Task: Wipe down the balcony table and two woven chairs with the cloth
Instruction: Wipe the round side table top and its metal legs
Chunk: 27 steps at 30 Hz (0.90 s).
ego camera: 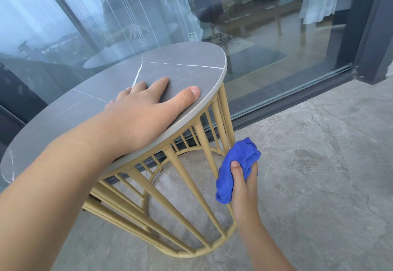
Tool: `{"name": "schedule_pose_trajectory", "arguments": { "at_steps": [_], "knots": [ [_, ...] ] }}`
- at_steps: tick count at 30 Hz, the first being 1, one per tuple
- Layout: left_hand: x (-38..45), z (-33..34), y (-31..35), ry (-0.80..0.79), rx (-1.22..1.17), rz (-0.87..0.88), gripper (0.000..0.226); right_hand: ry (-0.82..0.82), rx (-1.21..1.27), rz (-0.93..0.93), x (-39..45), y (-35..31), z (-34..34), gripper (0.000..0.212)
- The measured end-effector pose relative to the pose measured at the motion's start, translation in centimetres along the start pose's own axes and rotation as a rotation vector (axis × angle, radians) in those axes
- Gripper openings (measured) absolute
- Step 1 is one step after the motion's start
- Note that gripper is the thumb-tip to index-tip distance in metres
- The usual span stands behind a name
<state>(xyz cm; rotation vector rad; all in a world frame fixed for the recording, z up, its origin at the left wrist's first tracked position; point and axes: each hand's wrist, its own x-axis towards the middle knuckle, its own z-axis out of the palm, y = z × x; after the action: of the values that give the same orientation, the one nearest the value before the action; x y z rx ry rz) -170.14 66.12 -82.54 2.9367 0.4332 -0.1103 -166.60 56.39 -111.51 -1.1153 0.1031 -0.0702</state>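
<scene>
Grey stone-look floor tiles (319,164) run up to a sliding glass door (265,37) in a dark frame, with sheer white curtains behind the glass.

On the tiles stands the table (180,68), its round grey top veined with thin white lines and edged by a pale rim. Seen at this angle the top reads as an oval whose long axis runs from lower left to upper right, the far end pointing at the door. Beneath it a base (187,207) of yellow rattan-like rods fans down to a bottom ring.

The left hand (146,109) lies flat on the tabletop at its near right edge, palm down, fingers straight and spread toward the door, thumb stretched along the rim. Its forearm crosses the near edge from lower left.

The right hand (244,177) reaches up from the lower right beside the base, below the tabletop's right edge. Its fingers and thumb are curled round the cloth (236,170), a crumpled blue fuzzy rag bunched into a soft wad. The cloth points up and slightly right, its upper end just beside an upright rod of the base, its lower end hanging under the palm.
</scene>
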Motion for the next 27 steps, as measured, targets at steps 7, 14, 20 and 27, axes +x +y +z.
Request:
{"name": "schedule_pose_trajectory", "arguments": {
  "at_steps": [7,14,20,27],
  "knots": [
    [0.0,0.0,-0.1,-0.001,0.008,-0.015,0.093,-0.084,0.080,-0.170,-0.2,-6.4,3.1,0.076],
    [0.1,0.0,-0.1,-0.003,0.016,-0.002,0.107,-0.203,0.140,-0.367,-0.3,-12.8,6.0,0.068],
    [0.0,0.0,0.0,0.001,-0.006,-0.026,0.105,-0.156,0.103,-0.480,-0.4,-11.6,5.9,0.056],
    [-0.2,0.0,0.3,-0.005,-0.029,-0.016,0.093,-0.067,0.019,-0.398,-0.5,-5.1,3.3,0.054]
  ]
}}
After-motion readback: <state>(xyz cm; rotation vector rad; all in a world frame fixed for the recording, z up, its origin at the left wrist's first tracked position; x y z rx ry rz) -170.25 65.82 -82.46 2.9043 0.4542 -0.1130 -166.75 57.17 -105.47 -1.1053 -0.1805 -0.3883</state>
